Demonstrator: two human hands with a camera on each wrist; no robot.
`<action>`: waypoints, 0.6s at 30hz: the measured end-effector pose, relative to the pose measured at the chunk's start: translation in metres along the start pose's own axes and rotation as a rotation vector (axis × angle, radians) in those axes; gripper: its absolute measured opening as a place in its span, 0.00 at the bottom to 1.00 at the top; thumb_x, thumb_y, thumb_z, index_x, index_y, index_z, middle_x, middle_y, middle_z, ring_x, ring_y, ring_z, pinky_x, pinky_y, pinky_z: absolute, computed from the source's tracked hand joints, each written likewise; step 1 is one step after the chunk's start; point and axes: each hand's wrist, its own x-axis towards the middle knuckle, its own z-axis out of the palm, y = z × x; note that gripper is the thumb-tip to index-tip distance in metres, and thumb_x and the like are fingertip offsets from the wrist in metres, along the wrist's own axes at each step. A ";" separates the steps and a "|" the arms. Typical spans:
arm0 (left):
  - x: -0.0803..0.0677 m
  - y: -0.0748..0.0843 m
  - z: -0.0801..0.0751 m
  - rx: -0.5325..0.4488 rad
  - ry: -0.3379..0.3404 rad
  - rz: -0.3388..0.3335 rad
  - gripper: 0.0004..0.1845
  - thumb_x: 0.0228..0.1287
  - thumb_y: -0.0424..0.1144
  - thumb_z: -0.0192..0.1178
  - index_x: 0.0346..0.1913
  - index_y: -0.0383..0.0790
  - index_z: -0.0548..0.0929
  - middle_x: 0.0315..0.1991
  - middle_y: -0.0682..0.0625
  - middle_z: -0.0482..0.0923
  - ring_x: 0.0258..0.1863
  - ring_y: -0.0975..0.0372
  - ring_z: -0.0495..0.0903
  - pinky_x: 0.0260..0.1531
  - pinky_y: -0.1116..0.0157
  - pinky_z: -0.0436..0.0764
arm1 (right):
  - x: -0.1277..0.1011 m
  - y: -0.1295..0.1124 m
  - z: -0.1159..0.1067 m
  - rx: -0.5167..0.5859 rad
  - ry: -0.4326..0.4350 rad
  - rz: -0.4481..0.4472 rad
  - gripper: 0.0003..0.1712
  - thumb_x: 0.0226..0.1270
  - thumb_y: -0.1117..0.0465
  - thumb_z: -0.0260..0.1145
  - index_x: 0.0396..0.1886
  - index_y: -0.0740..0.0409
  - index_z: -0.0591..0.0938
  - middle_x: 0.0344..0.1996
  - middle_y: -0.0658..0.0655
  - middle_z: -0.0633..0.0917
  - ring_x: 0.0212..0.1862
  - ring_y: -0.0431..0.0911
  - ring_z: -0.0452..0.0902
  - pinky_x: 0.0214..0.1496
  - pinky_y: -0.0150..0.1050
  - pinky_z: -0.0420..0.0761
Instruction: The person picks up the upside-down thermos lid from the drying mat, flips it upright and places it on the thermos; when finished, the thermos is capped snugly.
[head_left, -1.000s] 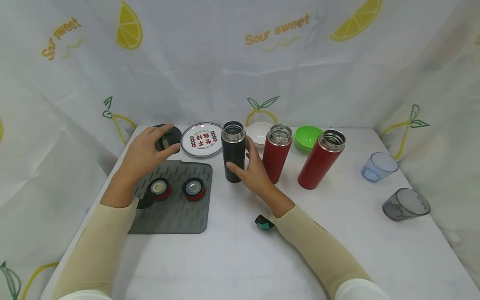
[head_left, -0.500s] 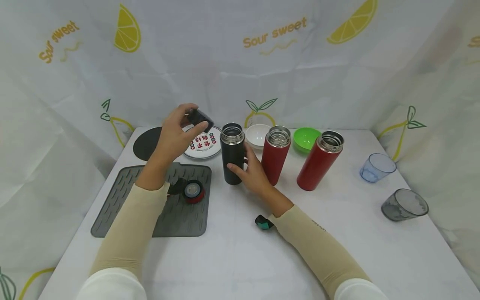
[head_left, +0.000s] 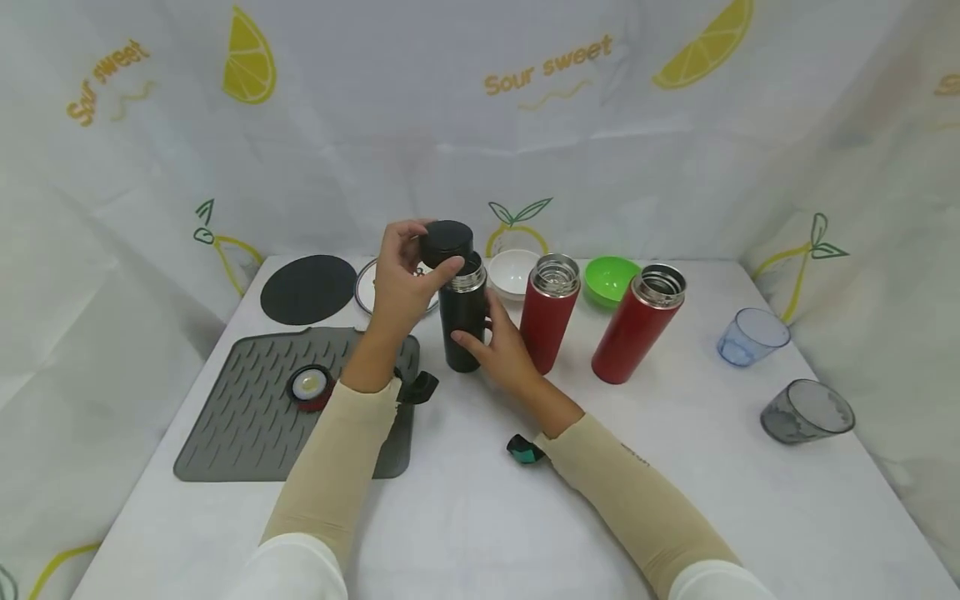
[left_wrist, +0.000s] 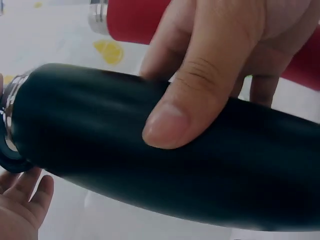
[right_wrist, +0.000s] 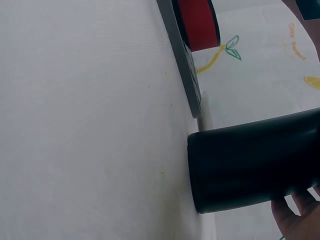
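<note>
My left hand [head_left: 405,279] grips a black bottle lid [head_left: 447,240] from its left side. It is held tilted at the mouth of a black insulated bottle [head_left: 463,321]; whether they touch, I cannot tell. My right hand [head_left: 502,346] holds that bottle around its right side, upright on the table. In the left wrist view, the right thumb lies across the bottle body [left_wrist: 110,130], and fingers of the left hand [left_wrist: 22,207] show at the lid. The right wrist view has the bottle's base [right_wrist: 225,170] at the table.
Two open red bottles [head_left: 550,321] [head_left: 633,333] stand to the right. Behind are a white bowl [head_left: 513,271], a green bowl [head_left: 610,277], a partly hidden plate [head_left: 365,287] and a black disc [head_left: 309,287]. A red-and-black lid [head_left: 310,386] sits on a grey mat [head_left: 240,408]. Two glasses [head_left: 753,335] [head_left: 806,412] stand far right.
My left hand has lifted the black lid from the back left and carried it rightward to the bottle's mouth, turning it top up. The right hand keeps holding the bottle in place.
</note>
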 end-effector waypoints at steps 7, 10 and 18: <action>-0.008 0.013 0.011 0.090 -0.047 -0.002 0.28 0.52 0.24 0.71 0.52 0.26 0.66 0.59 0.38 0.73 0.51 0.55 0.79 0.55 0.60 0.74 | -0.003 0.003 0.001 -0.014 0.018 -0.008 0.47 0.64 0.47 0.69 0.76 0.42 0.52 0.69 0.49 0.66 0.67 0.46 0.64 0.66 0.47 0.68; -0.009 0.016 0.013 0.113 -0.055 0.007 0.28 0.50 0.25 0.72 0.51 0.26 0.67 0.59 0.36 0.72 0.53 0.54 0.79 0.58 0.59 0.73 | -0.003 0.003 0.001 -0.013 0.013 -0.011 0.48 0.64 0.46 0.68 0.77 0.40 0.51 0.69 0.49 0.66 0.67 0.46 0.64 0.66 0.48 0.68; -0.012 0.020 0.009 0.236 -0.058 -0.030 0.28 0.49 0.28 0.75 0.50 0.28 0.70 0.57 0.38 0.73 0.56 0.58 0.78 0.58 0.60 0.72 | -0.003 0.000 0.003 -0.019 0.026 -0.017 0.46 0.64 0.47 0.68 0.76 0.39 0.54 0.67 0.46 0.68 0.65 0.41 0.65 0.64 0.44 0.70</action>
